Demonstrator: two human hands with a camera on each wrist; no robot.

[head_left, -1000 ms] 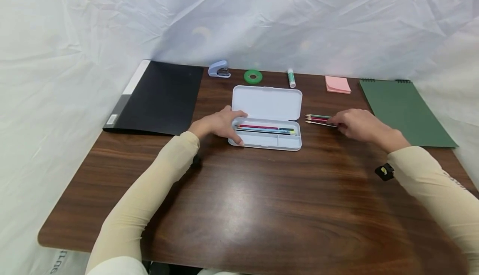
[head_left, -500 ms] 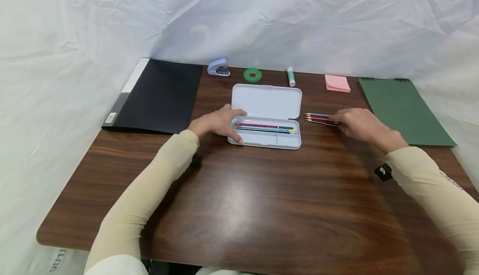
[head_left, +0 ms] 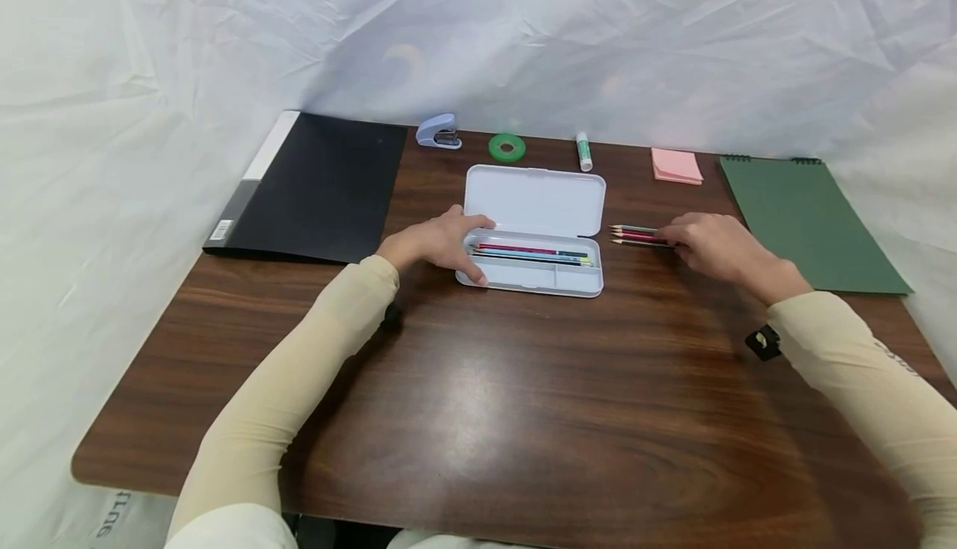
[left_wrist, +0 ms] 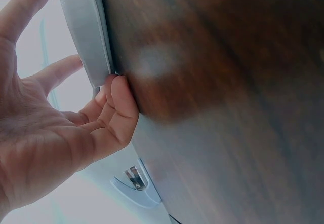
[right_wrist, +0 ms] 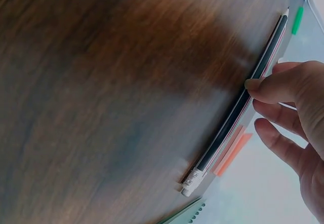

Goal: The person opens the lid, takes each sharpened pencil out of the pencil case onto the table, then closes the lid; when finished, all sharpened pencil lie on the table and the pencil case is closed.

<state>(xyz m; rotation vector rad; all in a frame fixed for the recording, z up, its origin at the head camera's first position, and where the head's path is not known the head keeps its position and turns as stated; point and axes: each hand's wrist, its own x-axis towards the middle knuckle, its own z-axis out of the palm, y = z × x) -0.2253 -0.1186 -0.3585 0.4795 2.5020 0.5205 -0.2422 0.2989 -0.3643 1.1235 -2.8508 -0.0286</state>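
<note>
A white pencil case (head_left: 534,204) lies with its lid folded back on the brown table. Several pencils (head_left: 531,255) rest in its long rear compartment. My left hand (head_left: 441,243) spans the case's left end, thumb at the front edge; in the left wrist view, curled fingers (left_wrist: 119,102) touch its corner. To the right of the case, my right hand (head_left: 714,246) pinches a small row of pencils lying on the table, tips pointing left. In the right wrist view, the thumb presses a black pencil (right_wrist: 223,133) with a white eraser end; the pencils behind it are mostly hidden.
A black folder (head_left: 321,188) lies at the left, a green spiral notebook (head_left: 815,225) at the right. Along the back are a light blue stapler (head_left: 437,131), green tape (head_left: 507,147), a glue stick (head_left: 584,152) and pink sticky notes (head_left: 676,165).
The nearest pencil under my right hand has turned slightly and lies more in line with the others. Both hands have otherwise stayed nearly in place.
</note>
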